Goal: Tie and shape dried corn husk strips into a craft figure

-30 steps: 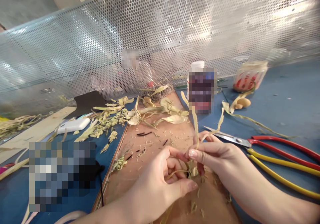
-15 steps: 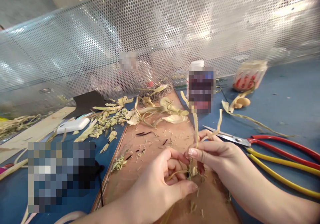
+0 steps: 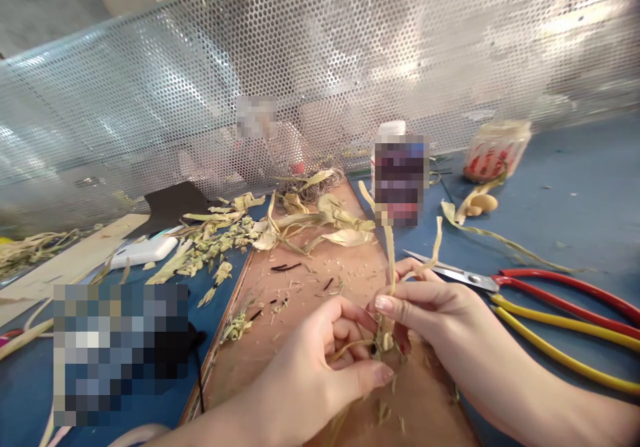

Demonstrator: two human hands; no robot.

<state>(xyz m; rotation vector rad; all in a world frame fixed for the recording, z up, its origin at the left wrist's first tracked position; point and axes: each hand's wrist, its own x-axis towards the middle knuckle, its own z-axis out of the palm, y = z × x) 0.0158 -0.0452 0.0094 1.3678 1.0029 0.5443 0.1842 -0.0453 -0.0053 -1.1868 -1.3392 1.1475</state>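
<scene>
Both hands meet over a brown board, around a small piece of woven straw-like plant strips. My left hand has its fingers curled, thumb and forefinger at the lower part of the piece. My right hand pinches a pale flat strip between thumb and forefinger; its upper end stands up above the hand. A second short strip sticks up behind the right fingers. How the strips join is partly hidden by my fingers.
Red-and-yellow-handled scissors lie right of my right hand. Behind are a white-capped bottle, a glass jar and a perforated metal screen. Dried husks cover the board's far end. A white device lies at left.
Almost nothing differs. The view has shifted very slightly, and both hands keep the same hold on the strips.
</scene>
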